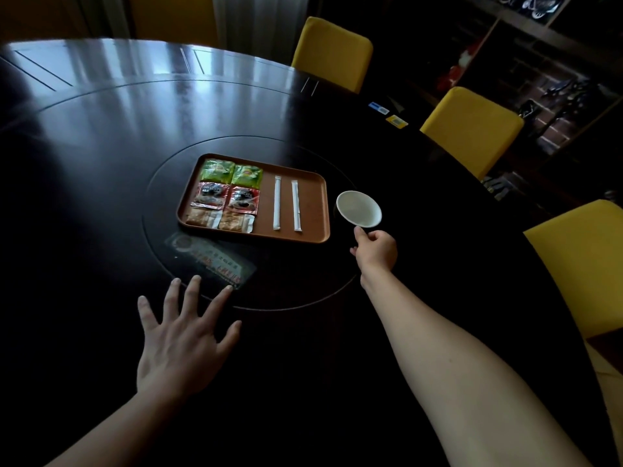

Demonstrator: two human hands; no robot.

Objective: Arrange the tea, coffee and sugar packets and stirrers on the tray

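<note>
A brown tray (312, 210) lies on the dark round table. In its left half sit two green tea packets (217, 170), two red coffee packets (209, 195) below them, and two brown sugar packets (231, 221) at the near edge. Two white wrapped stirrers (277, 202) lie side by side in the right half. My right hand (376, 249) grips a white cup (359, 208) by its near side, just right of the tray and tilted toward me. My left hand (183, 338) hovers with fingers spread over the table, near of the tray.
A flat card (209, 261) lies under the table's glass inset just near of the tray. Yellow chairs (472, 129) stand along the table's right and far side. Small blue and yellow cards (396, 121) rest near the far right edge. Shelves fill the right background.
</note>
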